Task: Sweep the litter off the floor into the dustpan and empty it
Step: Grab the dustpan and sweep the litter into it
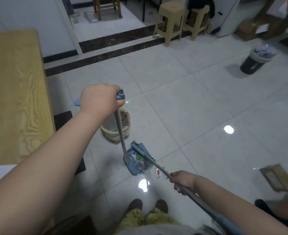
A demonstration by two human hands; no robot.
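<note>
A blue dustpan [134, 168] rests on the white tiled floor, with several wrappers and scraps inside it. My left hand [100, 99] grips the top of the dustpan's long grey handle [119, 128]. My right hand [183, 181] holds the grey broom handle [158, 165]. The blue broom head [140, 149] lies against the pan's mouth. A red-and-white wrapper [158, 173] lies on the floor just right of the pan, partly behind the broom handle.
A small bin with a yellowish liner [123, 131] stands just behind the dustpan. A dark bin [256, 59], full of litter, stands far right. A wooden table [12, 92] fills the left. Cardboard [275, 177] lies at right. Plastic stools [172, 21] stand at the back.
</note>
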